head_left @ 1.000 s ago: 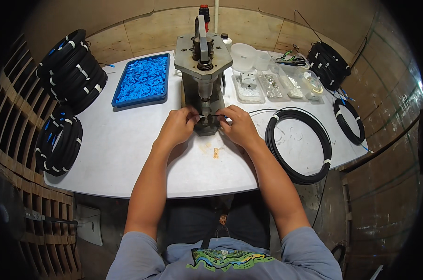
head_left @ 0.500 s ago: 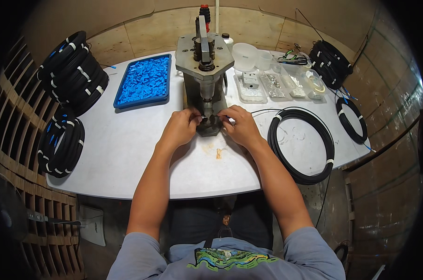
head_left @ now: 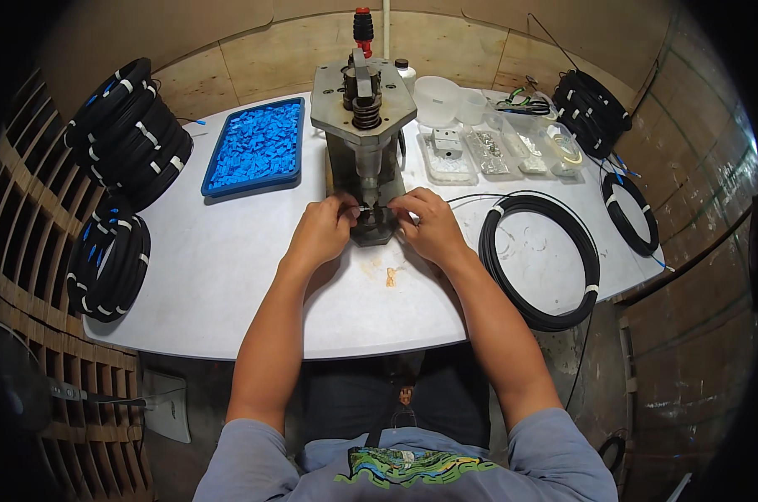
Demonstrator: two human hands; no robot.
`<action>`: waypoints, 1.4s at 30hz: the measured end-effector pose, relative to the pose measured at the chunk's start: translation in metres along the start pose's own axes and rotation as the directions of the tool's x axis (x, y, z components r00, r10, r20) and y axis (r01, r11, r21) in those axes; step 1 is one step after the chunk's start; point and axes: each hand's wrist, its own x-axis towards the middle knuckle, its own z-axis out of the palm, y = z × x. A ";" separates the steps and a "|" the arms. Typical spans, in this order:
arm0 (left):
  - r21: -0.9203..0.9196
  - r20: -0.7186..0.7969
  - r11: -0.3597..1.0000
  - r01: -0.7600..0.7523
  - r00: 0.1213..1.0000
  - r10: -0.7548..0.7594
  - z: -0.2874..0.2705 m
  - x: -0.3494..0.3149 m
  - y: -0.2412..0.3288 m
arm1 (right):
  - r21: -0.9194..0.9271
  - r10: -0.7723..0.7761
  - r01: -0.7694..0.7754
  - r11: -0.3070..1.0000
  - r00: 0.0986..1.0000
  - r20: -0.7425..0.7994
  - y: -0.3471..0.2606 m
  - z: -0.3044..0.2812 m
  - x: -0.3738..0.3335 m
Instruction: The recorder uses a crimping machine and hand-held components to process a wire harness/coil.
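- Two bare hands meet at the base of a grey metal bench press (head_left: pixel 364 125), seen from the head camera; this one view shows everything.
- Left hand (head_left: pixel 319 233) sits at seven o'clock from the press's nose, fingers curled together and pinching something small that is too tiny to identify.
- Right hand (head_left: pixel 432 227) mirrors it at five o'clock, fingertips pressed around the end of a thin black cable (head_left: pixel 467 199), apparently steadying it under the dark die block (head_left: pixel 373 224).
- That cable runs off toward three o'clock into a large black coil of cable (head_left: pixel 540 259) lying flat just beside the right forearm, close enough to feed freely.
- At eleven o'clock of the press, a blue rectangular tray of small blue plastic pieces (head_left: pixel 256 146) stands within easy reach.
- At two o'clock, clear plastic trays of small metal parts (head_left: pixel 496 151) line up.
- Bundled black coils with white ties (head_left: pixel 128 130) are stacked at the white round table's (head_left: pixel 220 276) nine o'clock edge, out of the working area.
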 end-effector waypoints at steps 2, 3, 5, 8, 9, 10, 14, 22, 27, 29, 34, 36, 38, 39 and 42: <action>-0.001 0.001 1.000 0.002 1.000 -0.002 0.001 0.000 0.001 | 0.000 -0.008 0.008 1.000 1.000 0.006 0.001 0.001 0.000; -0.001 -0.001 1.000 0.009 1.000 -0.009 0.000 0.000 0.000 | -0.001 -0.008 0.008 1.000 1.000 0.005 0.001 0.001 0.000; -0.001 0.000 1.000 0.010 1.000 -0.010 0.000 0.000 0.000 | 0.008 -0.003 0.003 1.000 1.000 0.006 0.000 0.002 -0.001; 0.004 -0.011 1.000 0.002 1.000 -0.002 0.000 0.000 -0.002 | -0.005 -0.013 0.013 1.000 1.000 0.001 -0.001 0.002 0.000; 0.007 -0.020 1.000 -0.009 1.000 0.010 0.000 0.000 -0.002 | -0.006 -0.012 0.012 1.000 1.000 0.001 0.000 0.002 0.000; 0.007 -0.019 1.000 -0.010 1.000 0.010 0.001 0.000 -0.001 | -0.017 -0.015 0.015 1.000 1.000 -0.002 0.001 0.003 0.000; 0.040 -0.031 0.999 0.001 1.000 0.000 0.001 0.000 0.002 | -0.036 -0.012 0.012 0.999 1.000 0.000 0.001 0.003 0.000; 0.096 -0.037 0.995 -0.001 0.999 0.005 0.001 0.001 0.001 | -0.066 -0.052 0.051 0.997 0.998 -0.024 0.002 0.004 0.001; 0.095 -0.039 0.995 -0.007 0.999 0.011 0.002 0.001 0.000 | -0.083 -0.069 0.067 0.994 0.997 -0.024 0.002 0.004 0.001; 0.095 -0.036 0.995 -0.002 0.999 0.006 0.002 0.001 0.001 | -0.087 -0.083 0.081 0.993 0.996 -0.020 0.003 0.004 0.001; 0.104 -0.031 0.995 0.000 1.000 0.003 0.001 0.000 0.004 | -0.104 -0.102 0.098 0.990 0.994 -0.026 0.003 0.005 0.002; 0.109 -0.034 0.994 -0.006 0.999 0.009 0.002 0.000 0.003 | -0.109 -0.109 0.105 0.988 0.994 -0.026 0.003 0.005 0.001; 0.106 -0.033 0.994 0.001 0.999 0.003 0.002 0.000 0.002 | -0.122 -0.121 0.116 0.986 0.992 -0.031 0.002 0.005 0.001; 0.103 -0.031 0.995 0.005 1.000 -0.002 0.002 0.000 0.002 | -0.123 -0.120 0.115 0.986 0.992 -0.032 0.002 0.004 0.001; 0.113 -0.029 0.994 0.000 1.000 0.003 0.002 0.001 0.003 | -0.145 -0.137 0.131 0.981 0.990 -0.036 0.002 0.004 0.002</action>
